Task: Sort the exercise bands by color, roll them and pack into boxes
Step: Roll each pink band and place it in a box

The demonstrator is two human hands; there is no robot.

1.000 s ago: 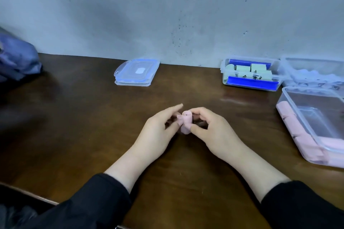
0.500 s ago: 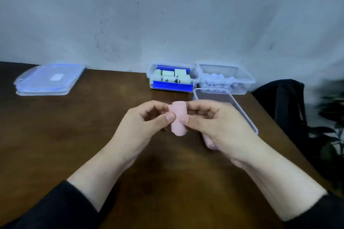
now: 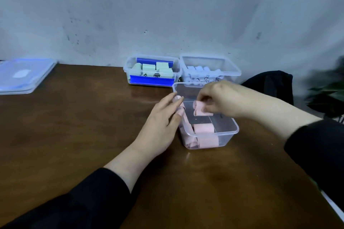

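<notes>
Wooden table [image 3: 74, 135]: carries three clear boxes at centre-right. Near box [image 3: 235, 130]: holds pink rolls [image 3: 203, 128] along its left and near walls; right half bare. Left hand [image 3: 162, 126]: fingers straight, resting against the box's left wall, steadying it. Right hand [image 3: 221, 98]: over the box, fingers pinching a rolled pink band [image 3: 198, 108]. Recommendation: keep the pinch across the coil until it seats snugly beside the packed rolls, or it may unwind; maintain the left-hand brace.
</notes>
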